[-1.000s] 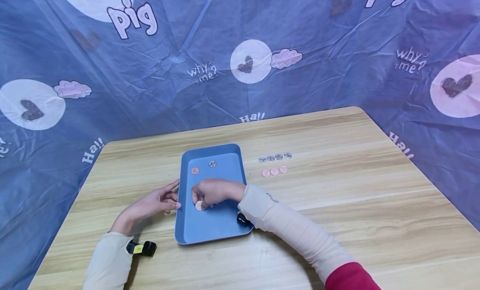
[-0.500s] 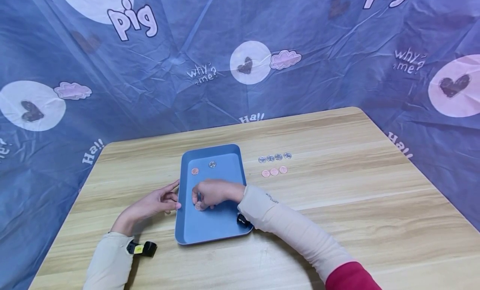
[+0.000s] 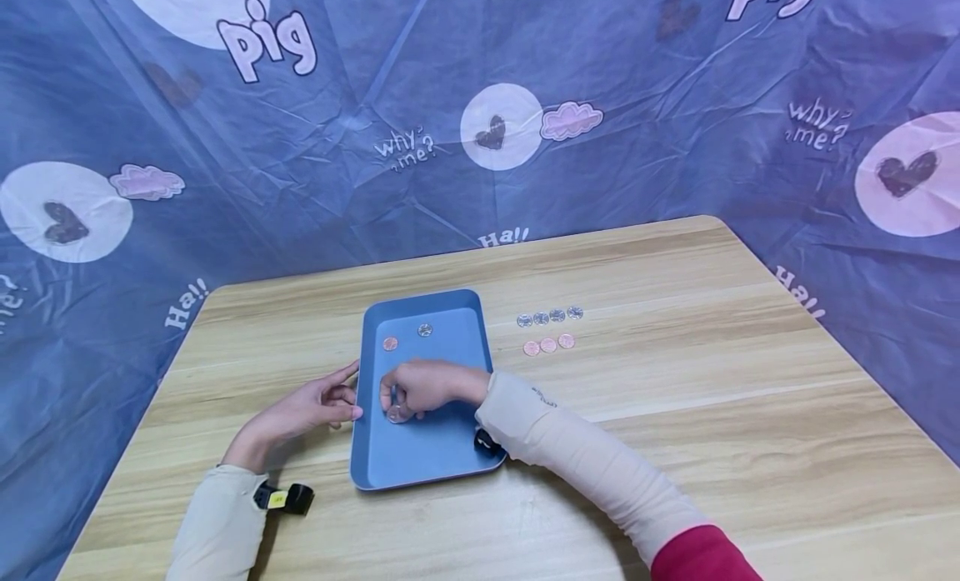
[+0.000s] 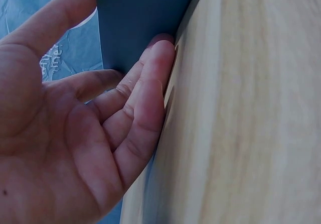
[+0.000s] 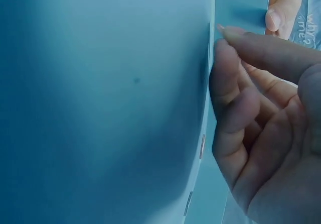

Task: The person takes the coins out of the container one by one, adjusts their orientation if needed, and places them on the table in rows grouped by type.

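Coin (image 3: 394, 415) position: just below and left of centre in the head view, on or near the floor of the blue tray (image 3: 427, 460). The right hand (image 3: 429, 383) has thumb and forefinger drawn narrow, apparently pinching the coin; whether it is lifted cannot be told. The left hand (image 3: 303, 410), at centre left, has loosely bent fingers resting against the tray's outer wall.

Recommended technique: keep the left hand steady so the tray does not slide. Tilt up one edge of the coin with a fingertip, then grip the rim between thumb and forefinger; a flat disc on a smooth floor will likely skid if pressed off-centre.

Count, near to far: two hands; one tray; one coin at the fingertips, colour uncertain. Beyond it, inside the tray: one copper coin (image 3: 390, 344) and one silver coin (image 3: 425, 330). Right of centre, on the table (image 3: 675, 481): three copper-coloured coins (image 3: 549, 345) in a row, then four silver-coloured coins (image 3: 557, 316) behind.
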Action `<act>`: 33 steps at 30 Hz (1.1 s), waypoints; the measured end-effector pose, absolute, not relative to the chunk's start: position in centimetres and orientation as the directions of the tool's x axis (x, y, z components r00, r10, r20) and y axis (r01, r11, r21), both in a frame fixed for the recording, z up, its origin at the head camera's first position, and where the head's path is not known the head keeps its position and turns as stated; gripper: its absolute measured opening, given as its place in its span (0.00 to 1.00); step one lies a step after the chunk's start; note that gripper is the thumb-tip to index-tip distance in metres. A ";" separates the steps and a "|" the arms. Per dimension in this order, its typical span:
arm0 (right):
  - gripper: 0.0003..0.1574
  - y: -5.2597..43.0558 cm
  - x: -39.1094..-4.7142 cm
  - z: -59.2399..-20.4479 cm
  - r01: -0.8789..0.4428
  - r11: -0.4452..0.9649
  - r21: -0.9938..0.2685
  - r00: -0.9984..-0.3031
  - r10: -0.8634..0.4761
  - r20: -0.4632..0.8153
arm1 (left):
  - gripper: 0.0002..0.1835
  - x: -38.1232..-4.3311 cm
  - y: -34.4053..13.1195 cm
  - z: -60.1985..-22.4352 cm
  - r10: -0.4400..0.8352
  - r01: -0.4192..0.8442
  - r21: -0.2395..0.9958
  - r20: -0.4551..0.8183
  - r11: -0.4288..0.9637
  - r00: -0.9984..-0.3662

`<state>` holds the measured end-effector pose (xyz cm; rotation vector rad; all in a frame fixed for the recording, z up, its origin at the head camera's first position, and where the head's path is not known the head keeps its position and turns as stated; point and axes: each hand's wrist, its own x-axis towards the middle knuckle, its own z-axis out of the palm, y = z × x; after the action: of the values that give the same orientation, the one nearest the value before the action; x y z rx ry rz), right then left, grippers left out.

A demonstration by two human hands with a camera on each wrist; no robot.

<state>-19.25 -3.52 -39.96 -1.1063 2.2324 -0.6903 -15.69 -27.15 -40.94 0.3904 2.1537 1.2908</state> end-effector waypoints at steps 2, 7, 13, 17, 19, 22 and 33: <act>0.03 -3.5 -19.3 -39.9 -0.529 0.510 -0.678 -0.502 -0.832 -0.234 | 0.48 -15.7 -27.1 -41.0 0.525 -0.049 0.872 -0.337 0.487 -0.781; 0.04 -3.5 -19.5 -39.4 -0.489 0.463 -0.739 -0.482 -0.850 -0.213 | 0.49 -15.7 -27.1 -40.9 0.524 -0.053 0.873 -0.339 0.485 -0.781; 0.08 -3.2 -20.0 -37.5 -0.436 0.413 -0.800 -0.493 -0.853 -0.172 | 0.49 -15.7 -27.1 -40.9 0.528 -0.068 0.879 -0.345 0.473 -0.776; 0.08 -2.7 -20.4 -36.3 -0.413 0.374 -0.830 -0.516 -0.847 -0.125 | 0.48 -15.7 -27.1 -40.9 0.533 -0.071 0.880 -0.346 0.469 -0.772; 0.08 -2.4 -20.5 -35.9 -0.399 0.357 -0.844 -0.531 -0.841 -0.104 | 0.48 -15.7 -27.1 -40.9 0.535 -0.073 0.881 -0.347 0.467 -0.770; 0.09 -2.0 -20.6 -35.5 -0.355 0.331 -0.875 -0.553 -0.828 -0.089 | 0.49 -15.6 -27.2 -40.9 0.535 -0.079 0.882 -0.350 0.464 -0.769; 0.11 0.0 -21.0 -35.1 -0.244 0.309 -0.919 -0.622 -0.777 -0.097 | 0.49 -15.6 -27.1 -40.9 0.534 -0.082 0.884 -0.350 0.461 -0.770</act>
<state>-21.01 0.04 -35.06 -0.9015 2.0421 -1.2955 -15.62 -27.11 -40.88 0.3752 2.1074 1.3204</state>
